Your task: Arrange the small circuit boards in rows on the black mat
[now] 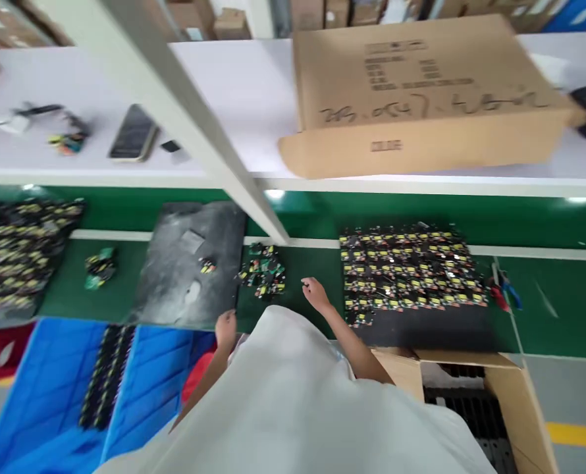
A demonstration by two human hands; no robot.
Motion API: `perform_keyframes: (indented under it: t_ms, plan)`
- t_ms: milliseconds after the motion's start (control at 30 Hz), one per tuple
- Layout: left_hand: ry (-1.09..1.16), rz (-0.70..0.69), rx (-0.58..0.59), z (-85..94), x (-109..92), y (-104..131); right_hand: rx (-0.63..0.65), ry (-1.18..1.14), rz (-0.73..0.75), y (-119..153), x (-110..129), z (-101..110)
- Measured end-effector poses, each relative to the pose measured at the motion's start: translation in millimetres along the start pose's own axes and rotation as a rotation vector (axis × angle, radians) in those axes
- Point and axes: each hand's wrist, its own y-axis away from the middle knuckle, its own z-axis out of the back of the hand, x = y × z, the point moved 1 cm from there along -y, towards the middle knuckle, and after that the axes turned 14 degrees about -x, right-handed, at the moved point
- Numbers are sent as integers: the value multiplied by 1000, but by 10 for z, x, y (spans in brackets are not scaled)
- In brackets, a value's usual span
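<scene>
My left hand [225,327] is at the front edge of a black mat [169,283], its fingers curled; whatever may be in them is hidden. My right hand [315,294] hovers over the green tabletop with bent fingers drawn together, and I cannot make out anything in them. Between the hands lies a loose pile of small circuit boards [263,270] with yellow and green parts. One small circuit board [207,265] rests on the mat, near a pale flat piece [193,241]. To the right, many boards stand in tight rows [411,270] on a dark sheet.
Red- and blue-handled pliers [505,293] lie at the right. More boards [21,250] cover the far left. Blue bins [51,382] and an open carton [530,408] stand below the table's edge. A slanting white post [189,112] crosses before a shelf with a phone [133,133] and a cardboard box [421,85].
</scene>
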Motion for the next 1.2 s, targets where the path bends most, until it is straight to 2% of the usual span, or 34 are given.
perform_keyframes:
  t_ms: [67,133,233,333,433,700,933,1100,1200]
  plan:
    - [36,30,32,-20,329,38,87,37,100,-20,302,-318]
    - [84,24,64,-97,489,39,139,94,169,-34,530,-547]
    - [161,-11,106,-244,553,37,162,205,202,-13,700,-765]
    - [228,-46,145,-361,537,12,155,301,192,64,680,-842]
    - [271,-58,162,-468,445,-77,148,356,172,169,546,-788]
    - [257,-26,144,-743,4,-262,105,422,59,447,114,-437]
    - [219,12,199,-791,-45,-287,150,427,7,481,-58,-241]
    - [242,128,268,-841,-94,-196,85,462,-150,463,-137,-125]
    - [292,141,261,-843,-118,-94,49,461,-174,497,-151,-59]
